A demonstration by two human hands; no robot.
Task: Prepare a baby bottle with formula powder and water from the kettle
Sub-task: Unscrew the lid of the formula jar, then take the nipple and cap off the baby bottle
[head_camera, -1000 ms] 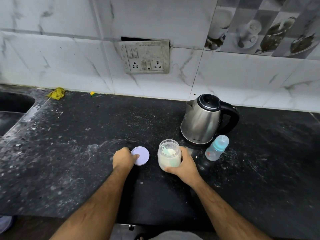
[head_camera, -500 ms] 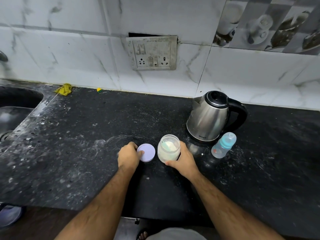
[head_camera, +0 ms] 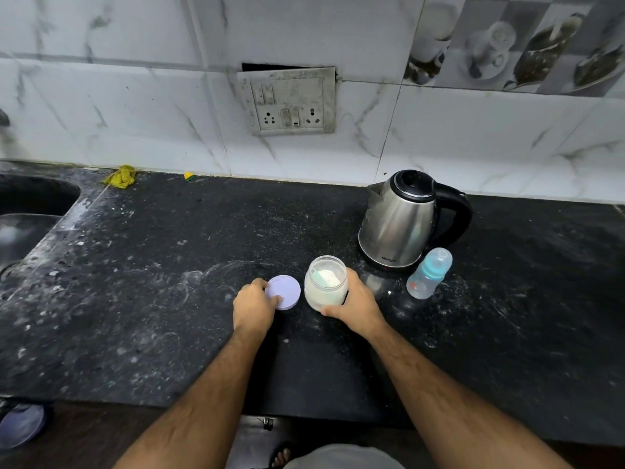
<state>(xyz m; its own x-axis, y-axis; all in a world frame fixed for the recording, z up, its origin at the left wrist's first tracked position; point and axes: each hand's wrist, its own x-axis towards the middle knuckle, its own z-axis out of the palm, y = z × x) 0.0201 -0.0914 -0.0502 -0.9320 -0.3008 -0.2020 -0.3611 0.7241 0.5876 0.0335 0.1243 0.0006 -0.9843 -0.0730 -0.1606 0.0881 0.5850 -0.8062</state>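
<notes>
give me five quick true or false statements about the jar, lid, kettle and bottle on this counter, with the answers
1. The right hand grips the powder jar. True.
2. The jar has its lid screwed on. False: the jar is open and the lilac lid lies flat on the counter to its left.
3. The left hand holds the lid. True.
4. The baby bottle lies on its side. False: it stands upright, with its teat cap on.
5. The kettle stands left of the jar. False: it stands behind and to the right of the jar, with the bottle beside it.
</notes>
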